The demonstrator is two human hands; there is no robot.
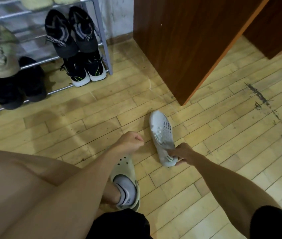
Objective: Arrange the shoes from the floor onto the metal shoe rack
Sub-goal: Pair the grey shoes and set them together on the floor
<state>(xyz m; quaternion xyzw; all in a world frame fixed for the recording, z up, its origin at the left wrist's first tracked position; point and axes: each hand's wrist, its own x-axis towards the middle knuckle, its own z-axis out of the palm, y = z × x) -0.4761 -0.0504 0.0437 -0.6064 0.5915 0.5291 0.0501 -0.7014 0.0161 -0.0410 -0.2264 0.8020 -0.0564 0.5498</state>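
On the floor (pixel 223 152) just ahead of me lies a white shoe (pixel 161 130), toe pointing away, rolled partly onto its side. My right grip (pixel 179 154) is closed round its heel, fingers tucked at the back. I cannot tell whether the shoe has left the boards yet. My left grip (pixel 131 140) is a curled fist holding nothing, hovering near the shoe's left side.

I judge this to be the pick-up step: one stray shoe taken in hand, not yet carried. The rack (pixel 102 37) stands well apart, up and to the left, with dark pairs (pixel 68 33) already on its tiers. A bare stretch of rail (pixel 57 90) shows between the pairs on the bottom tier.

The next move calls for lifting the shoe by the heel, turning it sole-down, and swinging it leftward to that free stretch. The heel-only hold may let the toe droop, so the left grip could steady it.
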